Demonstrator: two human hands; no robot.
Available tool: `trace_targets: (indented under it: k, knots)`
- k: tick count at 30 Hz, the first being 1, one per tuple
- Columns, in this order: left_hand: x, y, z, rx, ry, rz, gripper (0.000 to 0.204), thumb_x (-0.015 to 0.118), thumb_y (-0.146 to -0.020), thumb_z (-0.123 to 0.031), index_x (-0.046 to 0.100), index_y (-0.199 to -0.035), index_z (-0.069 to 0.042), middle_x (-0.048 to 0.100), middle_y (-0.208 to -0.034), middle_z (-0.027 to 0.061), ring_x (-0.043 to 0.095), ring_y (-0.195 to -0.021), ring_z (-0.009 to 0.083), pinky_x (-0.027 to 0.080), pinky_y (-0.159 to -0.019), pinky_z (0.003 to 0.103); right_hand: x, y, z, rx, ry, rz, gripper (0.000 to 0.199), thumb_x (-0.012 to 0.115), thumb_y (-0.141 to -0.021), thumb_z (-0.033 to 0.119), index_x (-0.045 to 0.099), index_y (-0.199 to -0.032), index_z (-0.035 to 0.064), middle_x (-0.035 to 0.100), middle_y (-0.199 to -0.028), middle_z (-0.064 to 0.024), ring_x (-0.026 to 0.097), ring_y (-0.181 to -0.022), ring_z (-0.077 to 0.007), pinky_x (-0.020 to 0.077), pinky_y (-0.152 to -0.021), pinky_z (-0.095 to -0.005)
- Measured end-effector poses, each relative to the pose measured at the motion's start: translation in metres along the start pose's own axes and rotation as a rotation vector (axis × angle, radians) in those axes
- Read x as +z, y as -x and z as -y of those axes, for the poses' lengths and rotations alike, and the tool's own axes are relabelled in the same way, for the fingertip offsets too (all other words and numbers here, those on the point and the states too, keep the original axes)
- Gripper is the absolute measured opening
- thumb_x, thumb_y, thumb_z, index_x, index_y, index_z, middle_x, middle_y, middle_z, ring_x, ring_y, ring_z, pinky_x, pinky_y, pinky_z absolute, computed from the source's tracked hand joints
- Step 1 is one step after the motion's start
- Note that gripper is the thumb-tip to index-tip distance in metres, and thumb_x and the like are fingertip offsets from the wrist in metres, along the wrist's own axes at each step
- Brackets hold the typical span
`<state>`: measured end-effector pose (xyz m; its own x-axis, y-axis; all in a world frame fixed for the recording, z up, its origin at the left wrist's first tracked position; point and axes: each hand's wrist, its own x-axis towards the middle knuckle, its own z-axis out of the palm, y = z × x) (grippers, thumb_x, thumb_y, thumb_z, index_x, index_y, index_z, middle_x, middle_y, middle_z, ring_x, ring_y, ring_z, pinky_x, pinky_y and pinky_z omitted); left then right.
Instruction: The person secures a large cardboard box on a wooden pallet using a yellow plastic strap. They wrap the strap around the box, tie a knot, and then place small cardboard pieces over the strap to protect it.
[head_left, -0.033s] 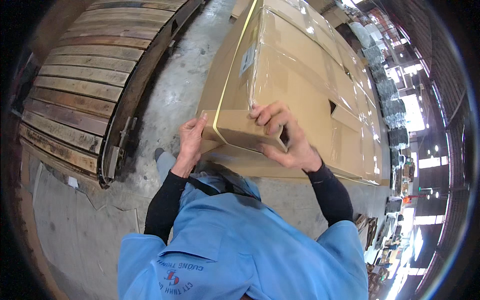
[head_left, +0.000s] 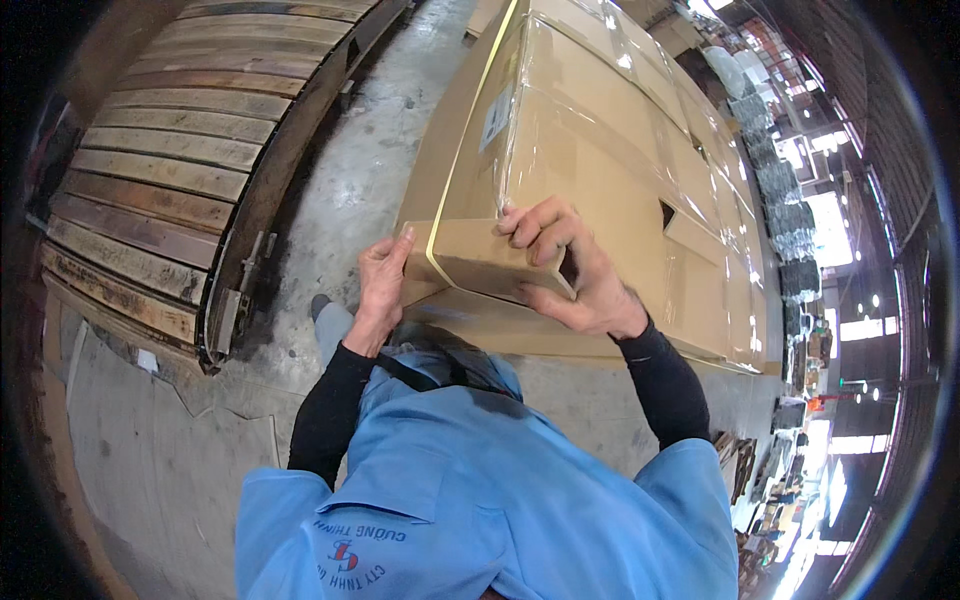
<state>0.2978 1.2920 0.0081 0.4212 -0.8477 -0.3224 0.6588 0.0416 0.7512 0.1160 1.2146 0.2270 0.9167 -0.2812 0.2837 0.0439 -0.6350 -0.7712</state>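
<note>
An angled cardboard edge protector (head_left: 478,246) sits over the near edge of a large stack of brown cartons (head_left: 590,130). A thin yellow strap (head_left: 457,165) runs down the cartons and across the protector. My left hand (head_left: 378,285) pinches the protector's left end, with the thumb on top. At the other end, my right hand (head_left: 585,265) grips it with curled fingers above and the thumb below. Its palm side is partly hidden.
A low slatted wooden platform (head_left: 160,155) with a dark metal side stands to the left across a strip of concrete floor (head_left: 340,170). Flat grey sheets (head_left: 150,450) lie at the lower left. Wrapped stacks (head_left: 775,180) line the right side.
</note>
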Motion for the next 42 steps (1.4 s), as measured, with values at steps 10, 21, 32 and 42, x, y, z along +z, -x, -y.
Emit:
trace_targets:
  k: [10, 21, 32, 42]
  knots:
    - [0.003, 0.042, 0.061, -0.041, -0.047, -0.01, 0.043, 0.066, -0.1, -0.035, 0.063, -0.067, -0.008, 0.056, -0.063, -0.0045, 0.052, -0.059, 0.0068, 0.043, -0.057, 0.026, -0.06, -0.068, -0.016, 0.016, -0.213, 0.429, 0.032, 0.071, -0.079, 0.004, 0.05, -0.103, 0.0035, 0.054, -0.114, -0.0124, 0.055, -0.112, -0.0259, 0.0462, -0.097, -0.0385]
    - [0.003, 0.028, -0.017, -0.425, -0.19, 0.341, 0.05, 0.049, -0.105, -0.05, 0.058, -0.118, -0.003, 0.072, -0.083, 0.0114, 0.073, -0.073, 0.0223, 0.058, -0.06, 0.031, -0.056, -0.063, 0.005, 0.137, -0.166, 0.354, 0.043, 0.087, -0.072, 0.009, 0.06, -0.106, 0.0085, 0.052, -0.127, -0.0189, 0.049, -0.132, -0.043, 0.0386, -0.111, -0.055]
    - [-0.05, -0.038, -0.061, -0.679, -0.338, 0.599, 0.054, 0.052, -0.105, -0.042, 0.039, -0.138, -0.001, 0.072, -0.081, 0.0177, 0.069, -0.059, 0.019, 0.055, -0.054, 0.029, -0.028, -0.119, 0.049, 0.447, 0.558, 0.161, 0.062, 0.077, -0.083, 0.042, 0.058, -0.13, 0.0049, 0.043, -0.146, -0.0237, 0.036, -0.141, -0.044, 0.0302, -0.116, -0.0573]
    - [-0.12, -0.139, -0.09, -0.618, -0.319, 0.313, 0.029, 0.054, -0.105, -0.035, 0.044, -0.101, -0.008, 0.073, -0.087, 0.0171, 0.068, -0.066, 0.0179, 0.055, -0.059, 0.03, 0.038, -0.12, -0.015, 0.63, 0.96, 0.217, 0.057, 0.071, -0.086, 0.049, 0.062, -0.127, 0.0117, 0.045, -0.146, -0.0175, 0.033, -0.144, -0.0379, 0.0208, -0.118, -0.0639]
